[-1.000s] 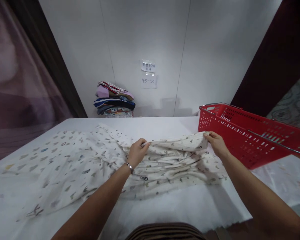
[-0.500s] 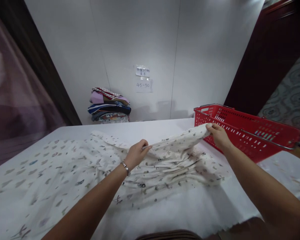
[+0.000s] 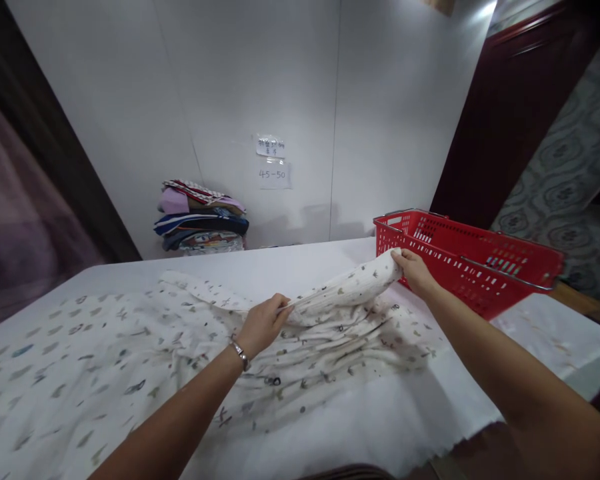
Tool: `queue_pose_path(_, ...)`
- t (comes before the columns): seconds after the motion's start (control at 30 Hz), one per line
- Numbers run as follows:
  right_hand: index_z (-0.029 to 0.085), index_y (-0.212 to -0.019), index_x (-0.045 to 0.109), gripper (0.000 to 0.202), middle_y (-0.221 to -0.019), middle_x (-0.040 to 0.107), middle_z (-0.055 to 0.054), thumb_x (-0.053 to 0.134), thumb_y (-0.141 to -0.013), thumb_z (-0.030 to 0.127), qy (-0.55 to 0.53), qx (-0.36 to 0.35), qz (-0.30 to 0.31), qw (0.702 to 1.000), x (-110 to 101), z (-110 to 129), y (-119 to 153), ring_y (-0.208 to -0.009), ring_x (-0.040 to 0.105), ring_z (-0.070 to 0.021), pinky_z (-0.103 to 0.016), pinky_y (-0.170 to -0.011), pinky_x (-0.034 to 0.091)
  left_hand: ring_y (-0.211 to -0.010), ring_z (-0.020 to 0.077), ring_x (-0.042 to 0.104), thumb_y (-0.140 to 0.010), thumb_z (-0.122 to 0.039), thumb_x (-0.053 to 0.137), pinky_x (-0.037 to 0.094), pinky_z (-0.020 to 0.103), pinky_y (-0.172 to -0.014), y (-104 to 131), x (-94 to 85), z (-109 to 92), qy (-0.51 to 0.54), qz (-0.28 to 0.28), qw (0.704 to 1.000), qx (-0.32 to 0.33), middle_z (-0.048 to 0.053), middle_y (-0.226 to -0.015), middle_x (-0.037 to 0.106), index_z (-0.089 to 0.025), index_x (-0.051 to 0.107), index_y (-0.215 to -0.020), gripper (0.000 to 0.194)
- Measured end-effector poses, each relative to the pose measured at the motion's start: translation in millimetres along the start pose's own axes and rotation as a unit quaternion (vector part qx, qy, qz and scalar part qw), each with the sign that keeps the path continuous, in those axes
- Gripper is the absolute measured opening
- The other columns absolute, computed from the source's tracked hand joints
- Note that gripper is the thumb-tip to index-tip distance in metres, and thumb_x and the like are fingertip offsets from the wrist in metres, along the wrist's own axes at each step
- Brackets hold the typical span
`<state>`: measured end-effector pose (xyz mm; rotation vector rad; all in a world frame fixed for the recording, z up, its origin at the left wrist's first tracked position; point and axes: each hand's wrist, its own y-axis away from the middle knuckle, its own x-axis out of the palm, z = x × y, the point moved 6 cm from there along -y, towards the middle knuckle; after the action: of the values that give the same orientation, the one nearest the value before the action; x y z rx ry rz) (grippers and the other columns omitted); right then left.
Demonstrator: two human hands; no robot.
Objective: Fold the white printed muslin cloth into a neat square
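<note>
A thin white cloth [image 3: 325, 340] printed with small grey and green motifs lies spread and rumpled over the table. My left hand [image 3: 264, 323], with a metal bracelet at the wrist, pinches its upper edge near the middle. Further right, my right hand [image 3: 414, 269] grips a corner of the same cloth and holds it raised. Between the two hands the edge is drawn fairly taut, slanting up to the right. Below it the fabric hangs in loose folds onto the table.
A red plastic basket [image 3: 470, 260] with metal handles stands on the table just beyond my right hand. Folded clothes [image 3: 200, 220] are stacked at the back left against the pale wall [image 3: 240, 80]. Two paper labels [image 3: 273, 175] are stuck there. The white table [image 3: 405, 427] has its near edge at lower right.
The view has turned slightly to the right, so everything sits further left. Both hands keep their hold on the cloth's edge, with little other movement.
</note>
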<state>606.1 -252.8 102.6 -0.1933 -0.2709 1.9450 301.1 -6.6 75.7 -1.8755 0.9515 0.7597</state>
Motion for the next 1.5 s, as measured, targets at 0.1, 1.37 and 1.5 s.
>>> queue_pose_path(0.1, 0.019, -0.071, 0.058, 0.043, -0.062, 0.056, 0.004, 0.071, -0.058, 0.057, 0.000, -0.015, -0.009, 1.000, 0, 5, 2, -0.056, 0.047, -0.0108, -0.023, -0.053, 0.038, -0.061, 0.0144, 0.054, -0.087, -0.041, 0.043, 0.035, 0.025, -0.058, -2, 0.6, 4, -0.004, -0.009, 1.000, -0.027, -0.003, -0.066, 0.058, -0.023, 0.050, -0.081, 0.020)
queue_pose_path(1.37, 0.017, -0.076, 0.055, 0.045, -0.063, 0.048, 0.003, 0.052, -0.077, 0.061, 0.297, 0.063, 0.447, 0.842, 95, 11, 98, -0.057, 0.042, -0.0108, -0.022, -0.051, 0.032, -0.090, 0.0174, 0.061, -0.086, -0.030, 0.045, 0.047, 0.027, -0.082, -22, 7.8, 63, -0.017, 0.063, 0.996, -0.058, 0.003, -0.095, 0.069, -0.020, 0.067, -0.089, 0.024)
queue_pose_path(1.5, 0.017, -0.080, 0.058, 0.044, -0.065, 0.053, 0.001, 0.047, -0.082, 0.059, 0.338, 0.023, 0.453, 0.825, 90, 12, 112, -0.058, 0.045, -0.0124, -0.023, -0.052, 0.034, -0.095, 0.0169, 0.062, -0.083, -0.024, 0.046, 0.047, 0.024, -0.083, -8, 20.9, 90, -0.055, 0.154, 0.983, -0.086, 0.001, -0.104, 0.069, -0.021, 0.069, -0.093, 0.025)
